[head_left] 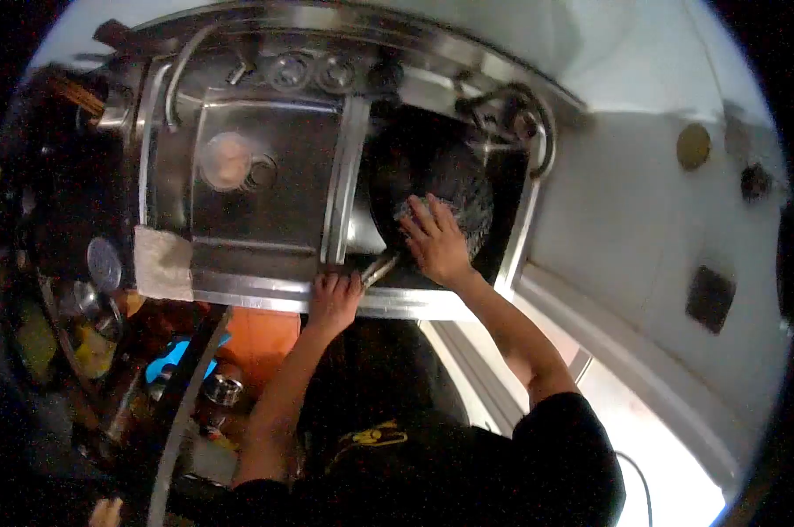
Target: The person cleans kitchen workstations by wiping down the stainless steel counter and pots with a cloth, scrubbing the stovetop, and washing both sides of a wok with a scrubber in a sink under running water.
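Observation:
A dark round pan (432, 158), wok-like in shape, sits tilted in the right basin of a steel sink. Its handle (379, 270) points toward the sink's front edge, and my left hand (335, 300) is closed around the handle's end there. Inside the pan lies my right hand (436, 241), palm down with its fingers stretched and somewhat apart. A pale, wet-looking patch shows at its fingertips; whether it is suds or a scrubber I cannot make out. Glistening grey texture covers the pan's surface right of this hand.
In the left basin (265, 211) a clear bowl with pinkish contents (227, 162) stands beside the drain. A beige cloth (163, 263) hangs over the front left corner. Curved faucets (546, 132) rise at the back. Shelves with a metal pot (224, 386) are at lower left.

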Motion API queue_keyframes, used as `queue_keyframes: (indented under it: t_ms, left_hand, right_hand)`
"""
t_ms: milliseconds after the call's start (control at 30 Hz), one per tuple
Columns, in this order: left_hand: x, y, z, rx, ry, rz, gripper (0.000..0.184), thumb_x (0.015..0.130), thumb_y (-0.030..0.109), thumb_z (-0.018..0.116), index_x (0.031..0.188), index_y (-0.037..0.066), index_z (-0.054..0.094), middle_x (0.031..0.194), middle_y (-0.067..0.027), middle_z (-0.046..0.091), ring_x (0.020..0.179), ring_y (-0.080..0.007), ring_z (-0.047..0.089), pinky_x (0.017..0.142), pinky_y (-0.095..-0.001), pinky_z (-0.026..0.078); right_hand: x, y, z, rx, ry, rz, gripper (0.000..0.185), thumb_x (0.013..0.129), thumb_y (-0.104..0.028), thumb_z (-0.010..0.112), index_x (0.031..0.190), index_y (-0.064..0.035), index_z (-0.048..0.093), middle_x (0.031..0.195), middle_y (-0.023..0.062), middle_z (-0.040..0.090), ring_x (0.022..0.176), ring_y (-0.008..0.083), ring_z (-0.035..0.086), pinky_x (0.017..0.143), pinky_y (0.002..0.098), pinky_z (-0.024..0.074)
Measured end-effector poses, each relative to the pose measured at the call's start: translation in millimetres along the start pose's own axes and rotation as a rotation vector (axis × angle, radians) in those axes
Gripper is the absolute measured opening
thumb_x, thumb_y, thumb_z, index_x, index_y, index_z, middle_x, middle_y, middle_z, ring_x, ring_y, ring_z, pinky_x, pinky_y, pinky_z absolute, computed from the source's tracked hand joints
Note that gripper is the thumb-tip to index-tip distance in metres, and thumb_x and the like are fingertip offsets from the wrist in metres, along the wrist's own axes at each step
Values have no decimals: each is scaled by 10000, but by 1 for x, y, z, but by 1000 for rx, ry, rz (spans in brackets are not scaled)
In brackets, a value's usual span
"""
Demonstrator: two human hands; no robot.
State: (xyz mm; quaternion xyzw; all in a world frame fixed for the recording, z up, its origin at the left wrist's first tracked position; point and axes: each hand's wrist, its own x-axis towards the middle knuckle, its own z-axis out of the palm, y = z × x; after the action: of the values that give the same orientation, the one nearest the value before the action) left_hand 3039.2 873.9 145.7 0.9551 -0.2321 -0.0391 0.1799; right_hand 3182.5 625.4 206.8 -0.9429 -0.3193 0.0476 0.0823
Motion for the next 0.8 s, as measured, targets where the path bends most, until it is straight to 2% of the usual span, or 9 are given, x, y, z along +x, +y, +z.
queue_keyframes:
  t_ms: [167, 267, 433, 500, 600, 667, 700, 767, 800]
  left_hand:
    - [0, 4, -5, -102, 41, -58, 425, 881, 286, 685, 1203, 29, 580, 1009, -131, 612, 978, -298, 551, 862, -529, 442]
    - [0, -4, -6, -86, 28, -71, 419, 890, 276, 672, 1209, 21, 579, 1006, -126, 622, 987, -299, 558, 895, -530, 436]
    - [3, -8, 2, -86, 27, -95, 379, 901, 266, 652, 1192, 30, 602, 987, -126, 634, 992, -302, 567, 908, -531, 437]
    - [-4, 3, -3, -80, 36, -89, 359, 916, 264, 632, 1192, 35, 611, 981, -125, 636, 987, -301, 570, 907, -536, 438]
    - [-6, -1, 0, -80, -15, -102, 404, 898, 309, 650, 1207, 51, 609, 1008, -120, 628, 1012, -305, 564, 936, -560, 428]
    - [-9, 3, 8, -82, 39, -111, 438, 864, 348, 686, 1192, 67, 614, 1037, -122, 620, 1046, -314, 556, 947, -574, 419]
    - [-9, 6, 4, -103, 30, -106, 423, 879, 332, 673, 1196, 57, 613, 1026, -119, 624, 1024, -305, 560, 940, -556, 426]
    - [-3, 0, -1, -126, 33, -81, 395, 909, 299, 647, 1202, 38, 612, 1004, -112, 632, 981, -288, 569, 926, -520, 441]
    - [-3, 0, 3, -128, 63, -84, 391, 902, 299, 660, 1191, 39, 613, 994, -113, 625, 977, -285, 568, 932, -516, 436]
  right_hand:
    - [97, 91, 53, 114, -295, 243, 409, 906, -246, 595, 1282, -86, 622, 1428, 146, 504, 1277, 390, 481, 1065, 501, 424]
    - [67, 29, 28, 71, 81, 39, 362, 913, -269, 568, 1208, -81, 660, 1351, 139, 579, 1246, 381, 517, 1047, 494, 450]
    - [73, 26, 49, -26, -127, -225, 346, 936, -228, 504, 1213, -84, 655, 1351, 168, 564, 1254, 394, 509, 1066, 493, 416]
    - [126, 58, 70, 80, -399, 105, 303, 918, -215, 506, 1113, -53, 671, 1240, 188, 619, 1169, 379, 564, 985, 484, 470]
    - [141, 77, 93, 51, -350, -14, 298, 924, -219, 503, 1098, -49, 674, 1223, 194, 621, 1158, 373, 569, 978, 474, 474]
    - [87, 14, 54, 166, -114, -267, 320, 931, -211, 510, 1178, -81, 667, 1292, 186, 586, 1216, 368, 535, 1039, 469, 438]
    - [68, 3, 38, 98, -233, -503, 356, 947, -208, 508, 1258, -89, 634, 1340, 181, 553, 1259, 376, 498, 1088, 459, 397]
    - [92, 11, 39, 120, -119, -425, 354, 957, -232, 509, 1260, -89, 624, 1318, 174, 569, 1225, 392, 517, 1057, 473, 423]
    - [132, 44, 53, 64, -361, -229, 350, 954, -242, 517, 1250, -89, 628, 1311, 171, 575, 1209, 399, 526, 1037, 484, 436]
